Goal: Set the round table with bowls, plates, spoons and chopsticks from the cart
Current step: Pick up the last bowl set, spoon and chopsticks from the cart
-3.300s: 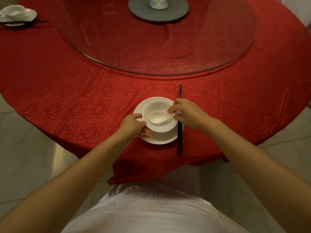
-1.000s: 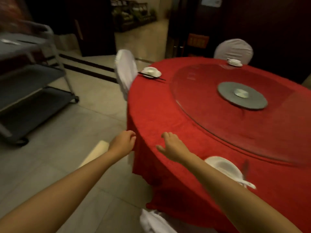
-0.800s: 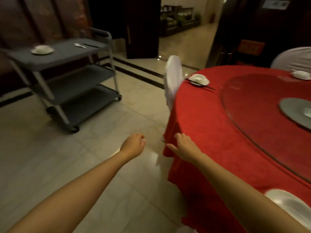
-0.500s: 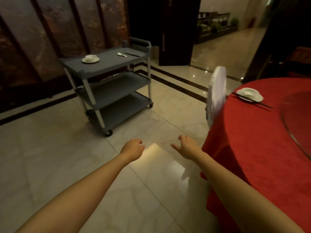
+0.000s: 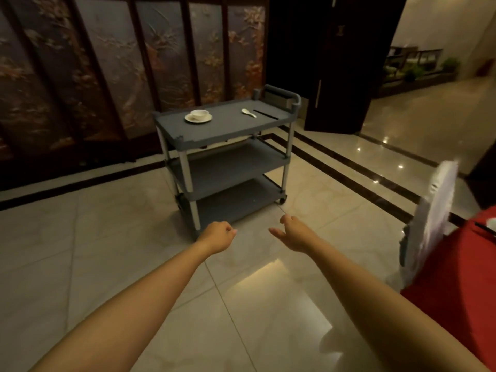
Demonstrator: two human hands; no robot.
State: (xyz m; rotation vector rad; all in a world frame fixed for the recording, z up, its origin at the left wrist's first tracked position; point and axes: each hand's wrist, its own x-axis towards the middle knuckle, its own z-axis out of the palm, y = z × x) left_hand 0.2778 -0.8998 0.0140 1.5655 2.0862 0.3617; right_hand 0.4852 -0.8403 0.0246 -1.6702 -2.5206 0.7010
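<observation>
Left hand and right hand hang empty, each grip loose, before the cart (bowl, plate, spoon, chopsticks atop)

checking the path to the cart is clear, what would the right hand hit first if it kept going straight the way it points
Most likely the grey cart, near its front leg and lower shelves; the right hand points forward-left over bare floor. Depth is unclear.

The left hand and the right hand no longer touch the place setting. Both are now empty above the floor. The cart now stands ahead, and the red surface lies at the right edge.
</observation>
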